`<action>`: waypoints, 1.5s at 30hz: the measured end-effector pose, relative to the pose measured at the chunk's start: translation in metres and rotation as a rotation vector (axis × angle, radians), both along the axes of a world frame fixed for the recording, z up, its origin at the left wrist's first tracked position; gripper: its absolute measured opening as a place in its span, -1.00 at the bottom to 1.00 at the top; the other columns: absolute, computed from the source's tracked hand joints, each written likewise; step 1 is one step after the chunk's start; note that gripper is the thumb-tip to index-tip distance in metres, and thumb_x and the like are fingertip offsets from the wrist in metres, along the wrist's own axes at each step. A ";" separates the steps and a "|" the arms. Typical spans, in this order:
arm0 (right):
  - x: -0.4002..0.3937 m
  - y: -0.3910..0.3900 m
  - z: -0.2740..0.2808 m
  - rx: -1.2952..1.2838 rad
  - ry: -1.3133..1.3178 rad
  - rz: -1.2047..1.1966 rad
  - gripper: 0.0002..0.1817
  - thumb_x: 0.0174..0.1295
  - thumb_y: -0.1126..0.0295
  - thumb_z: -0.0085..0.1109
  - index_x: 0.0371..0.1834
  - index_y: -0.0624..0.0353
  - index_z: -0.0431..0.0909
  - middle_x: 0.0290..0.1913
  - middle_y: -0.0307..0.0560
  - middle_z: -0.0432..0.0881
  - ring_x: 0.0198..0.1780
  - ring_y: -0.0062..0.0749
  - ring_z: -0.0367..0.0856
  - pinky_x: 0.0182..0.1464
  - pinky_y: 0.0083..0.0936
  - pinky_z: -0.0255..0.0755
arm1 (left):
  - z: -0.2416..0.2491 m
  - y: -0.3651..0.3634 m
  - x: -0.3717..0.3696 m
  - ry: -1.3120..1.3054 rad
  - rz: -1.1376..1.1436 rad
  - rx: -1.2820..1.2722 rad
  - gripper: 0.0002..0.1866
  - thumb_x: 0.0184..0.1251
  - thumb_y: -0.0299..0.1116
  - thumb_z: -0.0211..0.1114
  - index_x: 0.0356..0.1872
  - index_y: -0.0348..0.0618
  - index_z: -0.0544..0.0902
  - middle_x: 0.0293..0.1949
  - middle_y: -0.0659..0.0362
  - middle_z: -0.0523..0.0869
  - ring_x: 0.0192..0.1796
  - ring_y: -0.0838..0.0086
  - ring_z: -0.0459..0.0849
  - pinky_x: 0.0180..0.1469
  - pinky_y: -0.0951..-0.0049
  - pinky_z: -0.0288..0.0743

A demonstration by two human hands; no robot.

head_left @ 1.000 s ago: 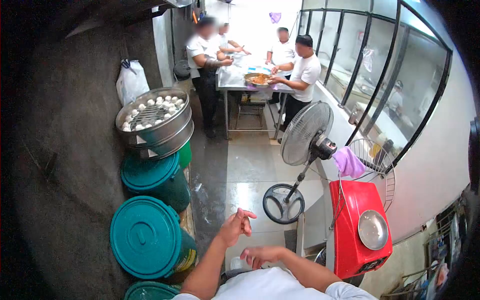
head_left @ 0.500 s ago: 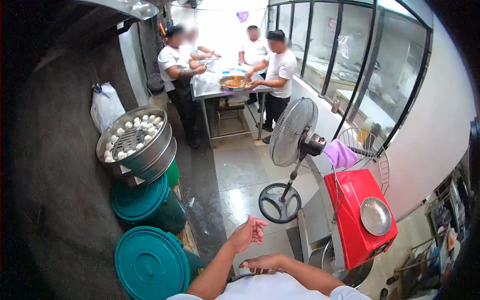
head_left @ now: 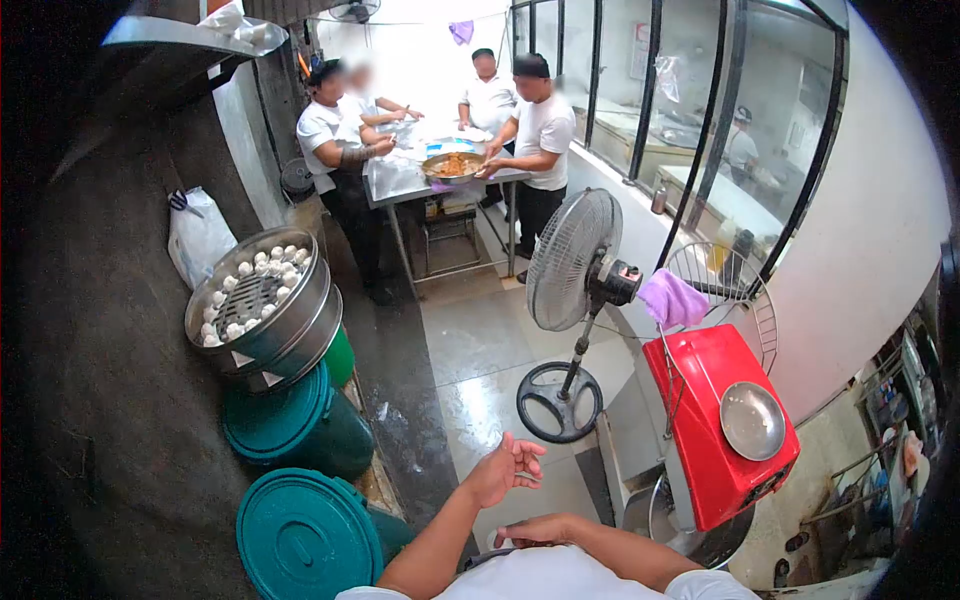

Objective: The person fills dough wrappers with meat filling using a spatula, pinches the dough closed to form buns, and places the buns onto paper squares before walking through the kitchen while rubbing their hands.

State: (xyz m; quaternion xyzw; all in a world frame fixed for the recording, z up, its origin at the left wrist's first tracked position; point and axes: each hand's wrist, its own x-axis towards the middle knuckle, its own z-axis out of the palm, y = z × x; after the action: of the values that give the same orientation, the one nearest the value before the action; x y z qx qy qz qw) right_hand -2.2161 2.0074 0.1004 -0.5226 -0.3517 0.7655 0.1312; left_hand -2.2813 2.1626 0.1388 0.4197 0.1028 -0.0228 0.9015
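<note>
My left hand is held out over the tiled floor in front of my body, its fingers apart and slightly curled, with nothing in it. Just below, close to my waist, my right hand is turned inward and partly hidden; its fingers are hard to make out, and no object shows in it. The two hands do not touch. Beyond them stands a fan on a round black base. To the left are green lidded bins and a metal steamer holding several white buns.
At the right is a red machine with a metal bowl on top. Several people in white shirts stand round a metal table at the back, with a basin of orange food. Windows line the right wall.
The view has shifted slightly, so the background sits a little further left. My left hand's fingers are spread more. The co-workers remain at the table.
</note>
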 end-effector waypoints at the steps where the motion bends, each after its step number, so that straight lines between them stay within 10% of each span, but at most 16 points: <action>1: 0.006 -0.003 -0.018 -0.003 0.000 0.005 -0.20 0.27 -0.37 -0.17 0.25 0.13 0.41 -0.24 -0.25 0.47 -0.22 -0.55 0.42 -0.29 -0.59 0.33 | -0.002 -0.001 -0.001 0.009 0.011 -0.008 -0.24 0.37 0.37 -0.30 0.02 -0.13 0.52 -0.30 0.26 0.58 -0.10 0.44 0.58 0.01 0.28 0.51; 5: 0.030 -0.017 -0.034 0.037 0.418 -0.362 -0.40 0.33 -0.19 -0.04 0.03 0.16 0.53 -0.42 -0.37 0.36 -0.45 -0.63 0.34 -0.46 -0.65 0.24 | -0.013 -0.003 -0.004 0.006 0.101 -0.030 -0.25 0.38 0.33 -0.25 0.05 -0.21 0.52 -0.23 0.17 0.65 -0.04 0.36 0.63 0.08 0.21 0.50; 13: 0.084 0.008 0.046 0.762 -0.335 -0.809 -0.53 0.41 0.01 -0.02 -0.13 0.26 0.61 -0.23 -0.23 0.62 -0.32 -0.59 0.57 -0.32 -0.62 0.45 | 0.030 -0.035 0.013 -0.201 0.249 -0.123 -0.21 0.40 0.29 -0.22 0.20 -0.31 0.44 0.13 0.00 0.56 0.23 0.34 0.49 0.32 0.25 0.31; 37: 0.119 -0.100 0.013 1.027 -0.441 -0.280 -0.68 0.41 0.19 -0.04 -0.32 0.21 0.55 -0.42 -0.13 0.52 -0.40 -0.45 0.54 -0.34 -0.49 0.43 | 0.017 -0.138 0.003 -0.005 0.407 -0.194 -0.36 0.45 0.15 -0.10 0.19 -0.26 0.43 0.16 -0.04 0.53 0.16 0.17 0.56 0.24 0.13 0.42; 42: 0.129 -0.096 0.012 0.965 -0.550 -0.622 -0.71 0.34 0.21 0.03 -0.34 0.24 0.52 -0.40 -0.04 0.56 -0.37 -0.21 0.57 -0.28 -0.38 0.43 | 0.011 -0.112 -0.010 -0.047 0.530 -0.105 -0.45 0.46 0.05 -0.01 0.15 -0.27 0.43 0.06 -0.03 0.59 0.09 0.24 0.62 0.17 0.22 0.50; 45: 0.125 -0.085 0.025 0.828 -0.634 -0.700 -0.70 0.33 0.21 0.06 -0.40 0.24 0.50 -0.44 0.04 0.53 -0.39 -0.12 0.53 -0.32 -0.32 0.39 | 0.005 -0.096 -0.015 0.062 0.636 -0.039 -0.53 0.43 0.01 0.09 0.05 -0.23 0.50 -0.25 0.09 0.67 -0.30 0.46 0.69 -0.21 0.46 0.62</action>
State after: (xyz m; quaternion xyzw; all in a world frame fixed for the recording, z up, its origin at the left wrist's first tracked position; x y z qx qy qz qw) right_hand -2.0910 1.9221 0.1253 -0.7142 -0.4490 0.2854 0.4548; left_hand -2.2959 2.0669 0.1437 0.3482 0.2560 0.2452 0.8678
